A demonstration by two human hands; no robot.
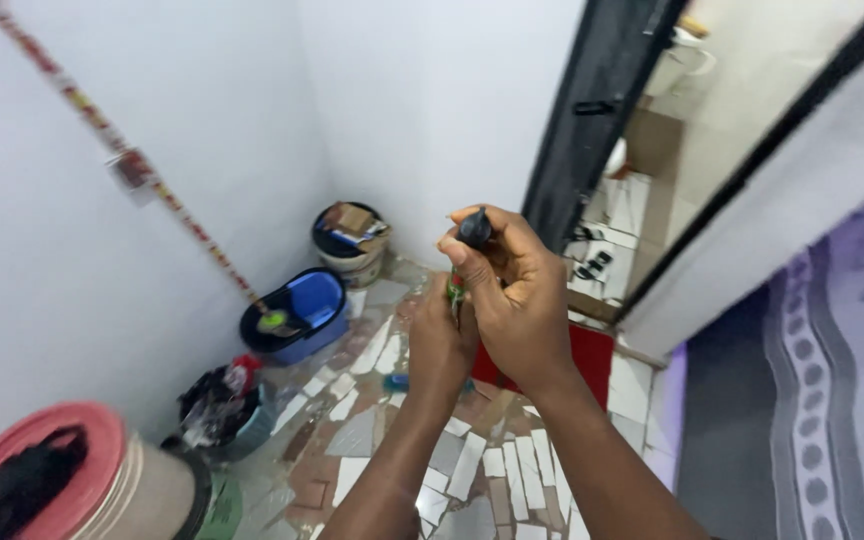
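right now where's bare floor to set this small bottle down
Free: the mosaic tile floor under both hands, between the red mat and the black bag of rubbish. Crowded: along the white wall, where the pink-rimmed bucket, blue plastic basin and round bin of cardboard stand.

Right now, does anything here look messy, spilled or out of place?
Nothing is spilled. The left hand and right hand hold a small bottle with a dark cap. One oddity: the bucket in the corner is stuffed with cardboard scraps sticking out.
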